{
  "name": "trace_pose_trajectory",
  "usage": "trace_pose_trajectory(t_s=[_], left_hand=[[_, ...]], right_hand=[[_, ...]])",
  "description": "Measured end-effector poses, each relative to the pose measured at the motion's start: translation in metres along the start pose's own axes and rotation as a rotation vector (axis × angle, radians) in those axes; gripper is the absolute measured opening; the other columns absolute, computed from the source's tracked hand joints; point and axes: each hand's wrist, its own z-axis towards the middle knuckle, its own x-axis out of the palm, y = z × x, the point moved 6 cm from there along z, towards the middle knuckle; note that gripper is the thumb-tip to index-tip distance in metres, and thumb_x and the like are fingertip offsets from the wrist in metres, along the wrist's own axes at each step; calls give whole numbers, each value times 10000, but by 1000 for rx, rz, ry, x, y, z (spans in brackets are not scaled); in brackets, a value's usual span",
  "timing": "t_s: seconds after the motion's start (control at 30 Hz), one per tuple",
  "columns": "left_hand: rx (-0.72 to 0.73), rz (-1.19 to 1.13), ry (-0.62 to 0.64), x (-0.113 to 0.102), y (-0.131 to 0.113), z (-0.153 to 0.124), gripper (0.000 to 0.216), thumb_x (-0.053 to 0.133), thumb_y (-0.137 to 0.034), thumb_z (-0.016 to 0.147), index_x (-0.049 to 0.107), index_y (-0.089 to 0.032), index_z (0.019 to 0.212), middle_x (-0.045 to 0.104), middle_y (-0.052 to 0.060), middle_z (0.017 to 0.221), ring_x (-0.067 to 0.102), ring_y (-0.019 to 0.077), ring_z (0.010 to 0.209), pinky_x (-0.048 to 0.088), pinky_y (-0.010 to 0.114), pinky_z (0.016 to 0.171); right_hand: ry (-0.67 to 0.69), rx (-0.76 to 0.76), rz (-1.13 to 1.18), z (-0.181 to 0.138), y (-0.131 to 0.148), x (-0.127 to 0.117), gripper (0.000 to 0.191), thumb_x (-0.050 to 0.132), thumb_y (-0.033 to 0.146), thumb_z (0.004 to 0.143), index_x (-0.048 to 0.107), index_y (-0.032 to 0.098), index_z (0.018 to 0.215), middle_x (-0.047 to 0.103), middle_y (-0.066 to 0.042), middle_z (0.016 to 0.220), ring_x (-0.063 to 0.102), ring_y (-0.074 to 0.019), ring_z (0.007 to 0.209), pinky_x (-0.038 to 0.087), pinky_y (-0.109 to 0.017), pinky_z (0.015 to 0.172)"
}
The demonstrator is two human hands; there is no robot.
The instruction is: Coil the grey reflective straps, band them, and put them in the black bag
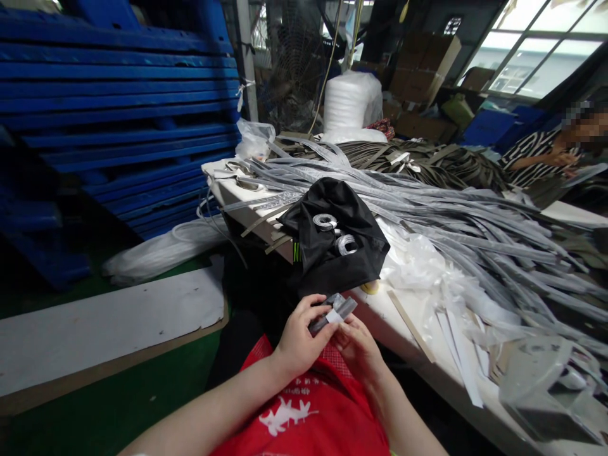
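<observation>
My left hand [300,334] is closed around a small folded grey strip bundle [350,306] in front of the red apron. A white band [334,316] lies across the bundle. At the bundle's lower side, the fingers of my right hand [357,342] are bent against it, near the band; their tips are partly hidden. Just beyond my hands, a black cloth [337,269] drapes over the table's corner. On the cloth rest two small white coils, one farther back [325,221] and one nearer [346,245].
Long grey plastic-wrapped strips [441,218] cover the table [394,329]. A clear plastic dispenser-like object [546,380] stands at its near right. Blue pallets [118,95] are stacked at left, above a white board [109,323]. Another person [541,152] sits at far right.
</observation>
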Motion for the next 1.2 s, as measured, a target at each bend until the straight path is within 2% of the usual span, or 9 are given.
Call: trace_pose_trajectory(t_s=[0.17,0.33,0.43,0.6,0.73,0.87,0.93,1.07,1.2], left_hand=[[113,30,-115,-4,-5,-1,217,612,-179,866,682,-217,1068,639,85,1146,627,207,1065,533,371,931],[305,228,-150,-11,-20,-7,310,550,-150,896,631,-248,1178,614,94,1209,612,211,1092,534,376,932],[356,380,-183,-19,-25,-12,401,555,-165,884,555,-258,1274,541,120,1333,543,266,1211,499,460,989],[337,467,-220,-30,-17,-16,435,553,-203,883,493,-250,1311,572,133,1314,561,280,1209,527,466,968],[322,461,-221,-29,-8,-12,354,561,-200,876,558,-257,1225,628,119,1240,618,264,1140,569,424,917],[319,448,-217,-28,-6,-9,262,567,-191,865,621,-257,1113,651,107,1198,641,258,1099,583,412,892],[305,449,-212,-29,-5,-8,230,568,-188,865,636,-253,1074,653,104,1188,642,256,1094,582,414,890],[248,426,-194,-31,1,-7,185,548,-180,874,658,-237,1012,663,101,1150,647,246,1070,577,418,884],[213,371,-136,-28,11,-4,169,533,-200,887,668,-220,986,667,97,1126,647,241,1048,561,435,892]], right_hand=[[-37,-22,38,5,-8,1,371,802,403,688,680,195,969,512,33,613,387,-80,499,341,-208,484],[-72,-70,-101,15,-2,3,353,763,441,728,671,199,968,601,-4,710,425,-97,519,345,-236,507],[-53,-255,-485,25,35,9,318,715,469,764,666,191,910,588,-9,673,415,-122,526,326,-261,516],[-187,-753,-1496,68,127,37,227,643,416,810,609,205,731,585,-37,695,508,-191,681,368,-312,667],[-113,-567,-1922,152,160,38,235,634,432,806,672,203,769,667,-78,836,608,-228,844,400,-306,761],[-261,-420,-1940,218,181,7,300,575,362,881,706,112,780,679,-186,907,640,-262,891,437,-346,773],[-296,-356,-1926,234,185,-11,269,583,340,898,691,98,848,685,-157,924,644,-223,864,470,-360,784],[-223,-319,-1862,226,191,-36,129,650,277,864,712,164,869,720,-54,879,661,-173,820,484,-292,767],[-273,-398,-1791,172,219,-66,185,591,219,886,735,190,999,717,-60,1058,630,-170,994,428,-241,843]])
